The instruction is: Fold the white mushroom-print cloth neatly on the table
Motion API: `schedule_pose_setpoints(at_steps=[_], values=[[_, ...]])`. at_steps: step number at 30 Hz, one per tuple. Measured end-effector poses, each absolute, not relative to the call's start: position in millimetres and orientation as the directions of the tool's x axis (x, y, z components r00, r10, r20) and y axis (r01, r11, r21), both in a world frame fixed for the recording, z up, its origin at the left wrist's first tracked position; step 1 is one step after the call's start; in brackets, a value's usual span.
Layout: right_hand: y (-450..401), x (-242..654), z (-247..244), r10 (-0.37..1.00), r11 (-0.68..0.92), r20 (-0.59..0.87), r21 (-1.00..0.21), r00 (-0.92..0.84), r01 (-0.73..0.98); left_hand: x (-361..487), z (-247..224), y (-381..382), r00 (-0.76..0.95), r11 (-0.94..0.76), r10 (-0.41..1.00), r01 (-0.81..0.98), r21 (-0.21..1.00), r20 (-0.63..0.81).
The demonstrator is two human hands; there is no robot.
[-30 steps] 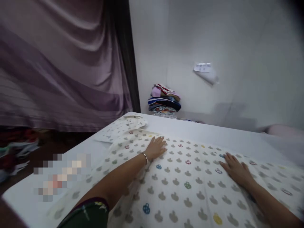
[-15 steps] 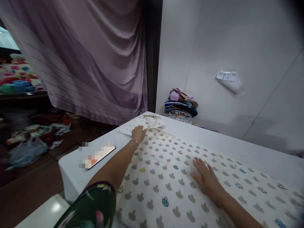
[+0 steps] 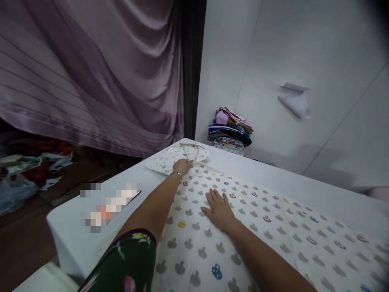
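Patterned cloth lies spread on the white table. Left hand: at the cloth's far left corner, beside the folded garment; fingers curled, grip cannot be confirmed. Right hand: palm down on the cloth, fingers open. 1 bracelet observed, left wrist. Clothing stack sits beyond the table.

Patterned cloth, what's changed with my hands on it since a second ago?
Your left hand has moved left to the far-left corner of the patterned cloth, fingers curled; whether they grip is unclear. Your right hand has moved left across it, fingers spread. The stack of folded fabrics by the wall stayed put.
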State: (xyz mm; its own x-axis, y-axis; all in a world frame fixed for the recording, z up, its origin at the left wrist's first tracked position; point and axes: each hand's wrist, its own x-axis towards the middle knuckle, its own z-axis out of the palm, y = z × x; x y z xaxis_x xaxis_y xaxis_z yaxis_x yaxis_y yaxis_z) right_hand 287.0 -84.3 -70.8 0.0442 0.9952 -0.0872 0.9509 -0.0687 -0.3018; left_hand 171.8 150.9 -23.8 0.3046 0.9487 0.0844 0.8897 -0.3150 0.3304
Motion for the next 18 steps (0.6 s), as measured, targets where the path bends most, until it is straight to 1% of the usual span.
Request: schedule_pose_setpoints(at_steps=[2, 4, 9, 14, 16, 18], values=[[-83, 286, -80, 0.997, -0.057, -0.056, -0.264, 0.043, 0.963, 170, -28, 157, 0.277, -0.291, 0.957, 0.894, 0.341, 0.090], [-84, 286, -86, 0.998, -0.050, -0.039, -0.252, 0.041, 0.966, 170, -30, 162, 0.260, -0.271, 0.962, 0.895, 0.355, 0.079], [-85, 287, -85, 0.998, -0.060, -0.050, -0.245, 0.049, 0.968, 174, -29, 165, 0.296, -0.288, 0.954, 0.871, 0.397, 0.042], [-85, 286, -85, 0.999, -0.051, -0.029, -0.231, 0.045, 0.972, 176, -29, 160, 0.366, -0.381, 0.924, 0.850, 0.364, 0.113], [-85, 286, -86, 0.999, -0.046, -0.016, -0.225, 0.044, 0.973, 177, -31, 162, 0.359, -0.376, 0.926, 0.854, 0.359, 0.114], [-85, 286, -88, 0.999, -0.049, -0.005, -0.219, 0.049, 0.975, 178, -32, 166, 0.339, -0.343, 0.937, 0.862, 0.374, 0.079]])
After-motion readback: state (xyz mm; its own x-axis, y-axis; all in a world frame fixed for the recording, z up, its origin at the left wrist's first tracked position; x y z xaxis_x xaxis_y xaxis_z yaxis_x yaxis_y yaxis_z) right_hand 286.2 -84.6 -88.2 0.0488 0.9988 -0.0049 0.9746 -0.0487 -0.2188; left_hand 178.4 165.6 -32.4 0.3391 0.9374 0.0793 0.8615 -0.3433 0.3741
